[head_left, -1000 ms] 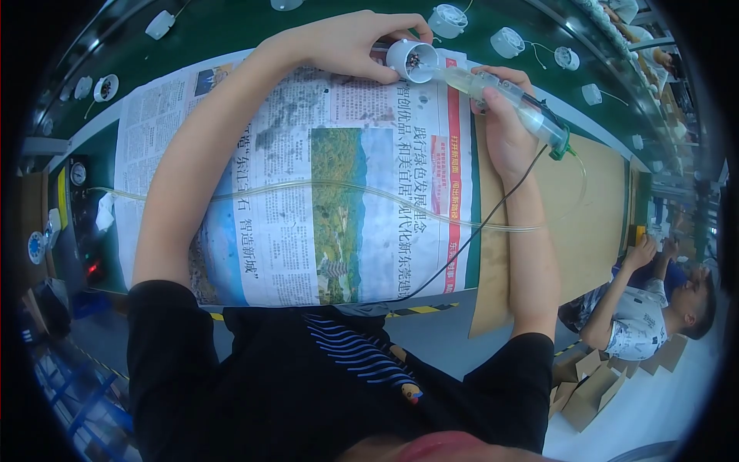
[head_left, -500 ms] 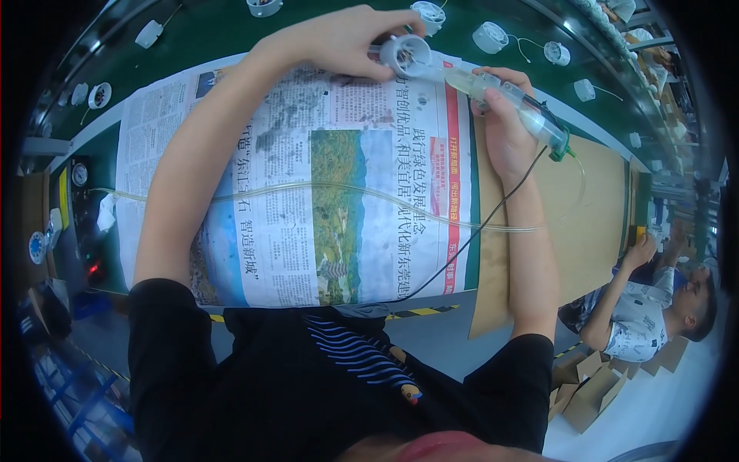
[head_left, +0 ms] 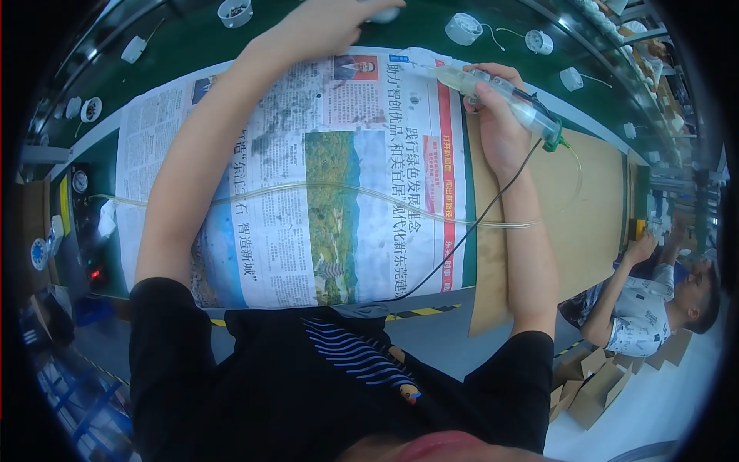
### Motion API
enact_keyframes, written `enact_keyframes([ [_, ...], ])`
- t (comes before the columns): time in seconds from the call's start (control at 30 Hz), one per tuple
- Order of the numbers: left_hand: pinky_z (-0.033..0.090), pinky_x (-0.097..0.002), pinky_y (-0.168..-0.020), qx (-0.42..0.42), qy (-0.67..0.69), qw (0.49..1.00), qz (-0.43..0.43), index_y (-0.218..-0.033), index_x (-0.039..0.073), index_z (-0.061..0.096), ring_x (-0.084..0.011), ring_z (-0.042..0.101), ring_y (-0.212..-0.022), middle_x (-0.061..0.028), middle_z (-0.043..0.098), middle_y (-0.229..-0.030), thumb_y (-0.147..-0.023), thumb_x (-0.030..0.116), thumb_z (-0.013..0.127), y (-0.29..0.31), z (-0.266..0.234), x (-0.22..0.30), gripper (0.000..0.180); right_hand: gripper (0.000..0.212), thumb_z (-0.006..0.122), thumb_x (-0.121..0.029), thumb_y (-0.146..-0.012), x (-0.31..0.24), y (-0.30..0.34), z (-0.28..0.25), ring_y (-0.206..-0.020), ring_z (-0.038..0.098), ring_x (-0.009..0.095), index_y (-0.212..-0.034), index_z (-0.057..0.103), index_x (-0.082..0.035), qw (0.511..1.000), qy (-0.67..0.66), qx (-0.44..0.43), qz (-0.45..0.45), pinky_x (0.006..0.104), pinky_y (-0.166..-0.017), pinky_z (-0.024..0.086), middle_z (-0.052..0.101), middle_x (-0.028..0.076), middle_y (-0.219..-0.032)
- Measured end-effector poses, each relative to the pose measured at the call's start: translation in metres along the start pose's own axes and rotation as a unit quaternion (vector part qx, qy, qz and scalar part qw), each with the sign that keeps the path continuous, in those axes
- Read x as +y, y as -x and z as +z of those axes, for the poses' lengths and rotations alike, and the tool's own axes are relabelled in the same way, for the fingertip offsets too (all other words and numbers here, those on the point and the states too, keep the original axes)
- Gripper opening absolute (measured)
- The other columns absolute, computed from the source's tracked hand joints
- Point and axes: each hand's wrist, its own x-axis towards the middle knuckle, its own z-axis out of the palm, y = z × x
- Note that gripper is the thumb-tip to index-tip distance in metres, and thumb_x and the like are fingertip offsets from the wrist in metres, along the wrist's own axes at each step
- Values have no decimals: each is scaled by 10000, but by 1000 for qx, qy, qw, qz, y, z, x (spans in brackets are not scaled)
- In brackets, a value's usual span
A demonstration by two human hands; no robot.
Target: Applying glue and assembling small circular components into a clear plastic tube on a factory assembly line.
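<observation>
My right hand [head_left: 500, 127] is closed round a clear dispensing syringe [head_left: 531, 115] with a green end cap, its pale tip pointing up-left over the newspaper [head_left: 269, 169]. A thin clear tube [head_left: 369, 194] and a black cable [head_left: 454, 258] run from it. Stretched out to the top edge, my left hand [head_left: 323, 29] has its fingers over a white round plastic housing [head_left: 385, 15] above the green belt. Blur and the picture's edge hide part of these fingers and how they grip.
More white round housings, some with wires, sit on the green belt [head_left: 416, 35], such as one housing [head_left: 463, 28] to the right. Brown cardboard [head_left: 570, 223] lies beside the newspaper. A co-worker [head_left: 639, 316] is at the right, near open cardboard boxes [head_left: 600, 393].
My left hand has moved the white housing away from the syringe tip, up and left toward the belt. The housings on the belt have shifted left. The syringe has barely moved.
</observation>
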Motion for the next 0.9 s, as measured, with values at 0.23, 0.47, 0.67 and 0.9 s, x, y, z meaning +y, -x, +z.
enact_keyframes([
  [0.23, 500, -408, -918, -54, -129, 970, -201, -1297, 45, 534, -357, 620, -1041, -184, 608, -1219, -827, 68, 669, 2, -15, -7, 489, 262, 636, -123, -925, 0, 0, -1, -991, 573, 166, -1171, 577, -56, 1000, 12, 7, 8, 290, -833, 467, 630, 136, -1176],
  [0.47, 499, -332, -904, -167, 234, 941, -177, -1283, 38, 558, -246, 642, -1048, -150, 658, -1167, -826, 138, 764, -17, -21, 18, 511, 277, 631, -129, -927, -3, 1, -7, -1068, 566, 177, -1188, 565, -64, 995, -99, -21, -12, 300, -856, 470, 616, 140, -1198],
  [0.67, 503, -319, -918, -208, 270, 937, -81, -1302, 45, 544, -212, 649, -1054, -126, 672, -1182, -833, 172, 780, -11, -16, 22, 540, 283, 643, -132, -928, -2, 1, -2, -1080, 572, 178, -1191, 564, -60, 999, -18, -34, -11, 299, -875, 473, 618, 137, -1207],
  [0.9, 513, -329, -896, -197, 248, 947, -60, -1301, 52, 545, -236, 666, -1018, -131, 684, -1151, -833, 195, 782, -13, -13, 20, 544, 294, 666, -128, -929, -3, 2, 3, -1026, 590, 166, -1193, 563, -51, 997, 73, -19, -7, 286, -864, 478, 625, 125, -1222],
])
